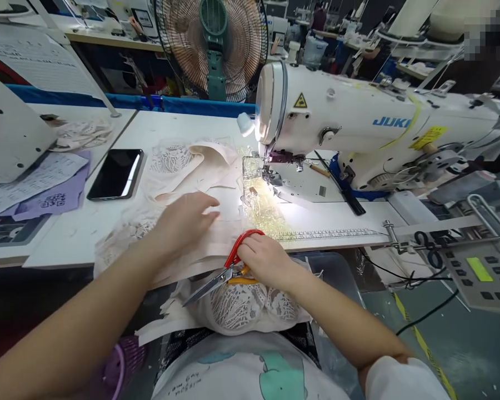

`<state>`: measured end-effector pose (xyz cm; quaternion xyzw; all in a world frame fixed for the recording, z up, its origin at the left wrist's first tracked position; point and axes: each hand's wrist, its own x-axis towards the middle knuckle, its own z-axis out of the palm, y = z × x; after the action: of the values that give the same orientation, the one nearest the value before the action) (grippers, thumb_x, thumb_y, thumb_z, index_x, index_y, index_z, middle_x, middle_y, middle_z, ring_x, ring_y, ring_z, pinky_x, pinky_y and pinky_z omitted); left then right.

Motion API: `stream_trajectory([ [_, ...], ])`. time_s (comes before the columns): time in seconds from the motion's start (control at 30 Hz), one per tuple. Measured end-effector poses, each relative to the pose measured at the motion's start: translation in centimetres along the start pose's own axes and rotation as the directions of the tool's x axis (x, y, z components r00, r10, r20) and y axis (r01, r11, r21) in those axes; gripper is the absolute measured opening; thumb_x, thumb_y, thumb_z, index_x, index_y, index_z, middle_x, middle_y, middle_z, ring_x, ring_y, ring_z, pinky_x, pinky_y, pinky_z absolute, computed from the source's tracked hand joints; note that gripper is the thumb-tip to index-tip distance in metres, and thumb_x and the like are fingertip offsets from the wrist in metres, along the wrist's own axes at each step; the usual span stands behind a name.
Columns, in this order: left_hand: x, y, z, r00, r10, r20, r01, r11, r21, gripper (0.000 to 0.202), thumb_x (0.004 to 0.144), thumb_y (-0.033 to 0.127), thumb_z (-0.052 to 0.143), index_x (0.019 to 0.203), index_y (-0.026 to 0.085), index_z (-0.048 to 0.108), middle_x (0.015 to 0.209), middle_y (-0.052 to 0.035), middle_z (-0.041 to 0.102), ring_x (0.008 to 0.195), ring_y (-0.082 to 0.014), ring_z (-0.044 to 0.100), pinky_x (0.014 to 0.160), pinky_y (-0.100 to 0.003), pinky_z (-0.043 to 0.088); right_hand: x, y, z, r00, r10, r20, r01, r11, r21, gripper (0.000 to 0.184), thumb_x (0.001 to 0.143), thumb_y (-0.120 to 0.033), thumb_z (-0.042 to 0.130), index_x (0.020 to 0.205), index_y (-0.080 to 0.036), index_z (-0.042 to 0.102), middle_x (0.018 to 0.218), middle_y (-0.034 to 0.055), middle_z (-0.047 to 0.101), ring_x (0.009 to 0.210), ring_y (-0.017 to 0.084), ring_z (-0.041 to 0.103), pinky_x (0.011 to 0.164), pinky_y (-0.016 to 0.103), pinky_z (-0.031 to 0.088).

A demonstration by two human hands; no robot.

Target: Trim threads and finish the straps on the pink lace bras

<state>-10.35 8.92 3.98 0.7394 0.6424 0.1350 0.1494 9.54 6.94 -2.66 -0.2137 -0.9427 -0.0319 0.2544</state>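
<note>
- In the head view, your left hand (187, 219) lies palm down on the cream fabric (223, 241). Its fingers are loose and spread, grasping nothing and only pressing the cloth to the table (66, 239).
- Your right hand (266, 260) is clenched around the scissors (229, 272), with fingers through the red loop handle. The blades point left and down, away from the machine.
- The scissors sit at the near edge of the table, just below the cream fabric. They are over the lace piece (237, 308), which hangs down onto your lap.
- The cream fabric stretches from your left hand toward the needle area of the white sewing machine (358, 122). A lamp there lights a glossy, yellowish patch of cloth.
- A printed ruler (329, 234) runs along the table edge to the right of your right hand.
- A black phone (116, 173) lies face up left of the fabric, well apart from both hands. Beside it are papers (45, 183), with a purple sheet among them.
- A fan (212, 44) stands behind the table, and a control panel (479, 272) sits at far right.
</note>
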Motion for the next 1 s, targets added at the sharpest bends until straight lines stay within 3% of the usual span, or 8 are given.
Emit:
stream_trajectory([
  [0.1, 3.1, 0.7, 2.2, 0.986, 0.125, 0.107, -0.132, 0.989, 0.061, 0.021, 0.068, 0.039, 0.053, 0.072, 0.019, 0.060, 0.078, -0.0068, 0.062, 0.081, -0.0242, 0.054, 0.066, -0.032, 0.041, -0.2, 0.1, -0.9, 0.993, 0.032, 0.109, -0.045, 0.992, 0.118, 0.006, 0.075, -0.012, 0.052, 0.071, -0.015, 0.050, 0.071, 0.0044, 0.056, 0.067, 0.016, 0.050, 0.059, 0.025, 0.040],
  [0.17, 3.2, 0.7, 3.1, 0.971, 0.175, 0.163, -0.190, 0.978, 0.083, 0.015, 0.069, 0.034, 0.052, 0.065, 0.020, 0.056, 0.071, -0.0059, 0.060, 0.076, -0.0234, 0.053, 0.061, -0.031, 0.038, -0.1, 0.5, -1.7, 0.962, 0.190, 0.195, -0.232, 0.946, 0.225, 0.009, 0.075, -0.017, 0.055, 0.072, -0.017, 0.047, 0.071, 0.0024, 0.056, 0.064, 0.014, 0.050, 0.054, 0.023, 0.038],
  [0.27, 2.4, 0.3, 3.4, 0.956, 0.218, 0.197, -0.238, 0.967, 0.088, 0.015, 0.073, 0.030, 0.047, 0.064, 0.019, 0.052, 0.073, -0.0055, 0.059, 0.076, -0.0217, 0.052, 0.063, -0.031, 0.038, 1.0, 1.4, -2.8, 0.739, 0.607, 0.293, -0.670, 0.710, 0.219, 0.014, 0.076, -0.024, 0.057, 0.075, -0.018, 0.045, 0.073, 0.0007, 0.056, 0.060, 0.012, 0.051, 0.049, 0.021, 0.035],
  [0.37, 1.9, -0.2, 3.3, 0.962, 0.210, 0.176, -0.225, 0.971, 0.074, 0.017, 0.075, 0.032, 0.044, 0.079, 0.018, 0.053, 0.088, -0.0069, 0.058, 0.083, -0.0216, 0.053, 0.069, -0.031, 0.040, 2.8, 2.0, -2.8, 0.542, 0.766, 0.346, -0.835, 0.536, 0.121, 0.016, 0.076, -0.029, 0.057, 0.080, -0.018, 0.046, 0.081, 0.0031, 0.059, 0.067, 0.016, 0.055, 0.053, 0.024, 0.037],
  [0.53, 1.9, -0.6, 3.4, 0.975, 0.127, 0.182, -0.134, 0.991, 0.026, 0.021, 0.072, 0.032, 0.045, 0.085, 0.017, 0.054, 0.091, -0.0063, 0.058, 0.077, -0.0201, 0.056, 0.064, -0.030, 0.042, 5.0, 1.3, -1.5, 0.537, 0.736, 0.412, -0.814, 0.580, 0.025, 0.017, 0.076, -0.030, 0.054, 0.087, -0.017, 0.048, 0.083, 0.0074, 0.060, 0.073, 0.021, 0.057, 0.055, 0.027, 0.038],
  [0.67, 1.1, -0.4, 2.0, 0.967, 0.148, 0.210, -0.142, 0.989, -0.042, 0.020, 0.075, 0.035, 0.045, 0.082, 0.019, 0.053, 0.080, -0.0018, 0.059, 0.071, -0.0173, 0.056, 0.061, -0.027, 0.042, 4.7, 1.4, -1.4, 0.593, 0.706, 0.386, -0.801, 0.564, 0.199, 0.015, 0.071, -0.024, 0.058, 0.075, -0.019, 0.044, 0.074, 0.0007, 0.054, 0.065, 0.015, 0.051, 0.053, 0.024, 0.036],
  [0.87, -2.4, 1.5, -0.5, 0.966, 0.216, 0.140, -0.174, 0.948, -0.265, 0.023, 0.081, 0.040, 0.042, 0.081, 0.020, 0.052, 0.081, -0.0006, 0.060, 0.074, -0.0146, 0.054, 0.060, -0.023, 0.042, 2.6, 1.1, -2.9, 0.604, 0.694, 0.391, -0.677, 0.188, 0.712, 0.030, 0.062, -0.030, 0.068, 0.073, -0.019, 0.043, 0.064, -0.0059, 0.044, 0.054, 0.009, 0.041, 0.049, 0.022, 0.035],
  [1.0, -4.3, 3.1, -1.0, 0.960, 0.267, 0.084, -0.228, 0.921, -0.316, 0.023, 0.083, 0.038, 0.041, 0.087, 0.022, 0.058, 0.096, -0.0011, 0.063, 0.086, -0.0141, 0.057, 0.068, -0.021, 0.046, 1.6, -0.3, -4.4, 0.656, 0.659, 0.366, -0.551, 0.088, 0.830, 0.031, 0.062, -0.027, 0.070, 0.077, -0.019, 0.045, 0.073, -0.0037, 0.049, 0.060, 0.009, 0.044, 0.053, 0.022, 0.037],
])
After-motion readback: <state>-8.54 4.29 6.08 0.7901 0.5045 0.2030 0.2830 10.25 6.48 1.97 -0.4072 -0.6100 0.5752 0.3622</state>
